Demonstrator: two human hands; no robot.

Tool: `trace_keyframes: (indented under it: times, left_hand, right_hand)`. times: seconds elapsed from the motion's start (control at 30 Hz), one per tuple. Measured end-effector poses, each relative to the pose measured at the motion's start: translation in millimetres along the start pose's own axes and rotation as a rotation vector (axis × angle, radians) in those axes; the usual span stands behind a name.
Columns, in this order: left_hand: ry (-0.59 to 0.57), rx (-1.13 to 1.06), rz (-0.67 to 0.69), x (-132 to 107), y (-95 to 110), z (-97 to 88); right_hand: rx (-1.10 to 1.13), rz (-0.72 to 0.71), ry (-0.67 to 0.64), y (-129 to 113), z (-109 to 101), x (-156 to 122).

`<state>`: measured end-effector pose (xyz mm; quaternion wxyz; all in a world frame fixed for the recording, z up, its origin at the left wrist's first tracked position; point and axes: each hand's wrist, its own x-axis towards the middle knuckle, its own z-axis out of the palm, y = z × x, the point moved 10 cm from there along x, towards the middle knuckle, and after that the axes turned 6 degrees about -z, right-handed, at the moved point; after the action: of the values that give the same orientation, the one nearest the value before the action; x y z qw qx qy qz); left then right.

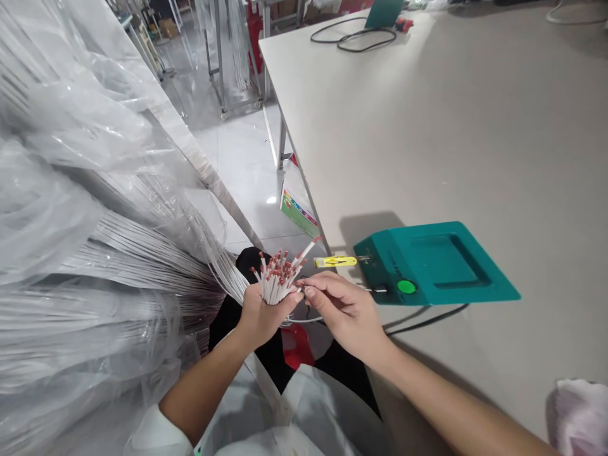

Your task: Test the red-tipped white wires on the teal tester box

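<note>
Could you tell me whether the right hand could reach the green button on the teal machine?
Probably yes: the right hand, pinching at the wire bundle, sits close beside the teal machine, and nothing lies between it and the green button.

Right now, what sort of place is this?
Probably a small factory or workshop: the left hand grips a bundle of red-tipped wires, a teal machine sits on a long worktable, and more wires lie under plastic sheeting nearby.
</note>
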<state>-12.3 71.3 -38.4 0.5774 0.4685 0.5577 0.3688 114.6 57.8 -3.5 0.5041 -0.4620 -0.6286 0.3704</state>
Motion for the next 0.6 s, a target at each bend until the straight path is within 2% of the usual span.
trace_keyframes:
  times: [0.1,0.17,0.33,0.43,0.5,0.6]
  left_hand:
    - [-0.068,-0.005,0.011,0.0,1.5,8.0]
    - [-0.062,-0.004,-0.009,0.0,-1.0,8.3]
    - [0.053,-0.012,-0.090,-1.6,-11.7,-2.8]
    - [0.119,-0.038,-0.102,-2.4,-13.3,-11.0]
    - [0.125,-0.040,-0.097,-2.3,-12.3,-12.5]
    - [0.089,-0.021,-0.082,-1.9,-9.6,-8.6]
  right_hand:
    - [-0.131,-0.089,-0.018,-10.2,0.8,1.1]
    - [-0.195,-0.092,-0.017,-11.1,-0.1,2.3]
    - [-0.184,0.015,0.024,-0.3,-5.4,3.7]
    - [-0.189,0.044,-0.025,4.8,0.5,1.9]
    - [-0.179,0.042,-0.050,6.4,3.9,0.8]
    - [-0.080,0.085,-0.015,12.5,1.7,0.1]
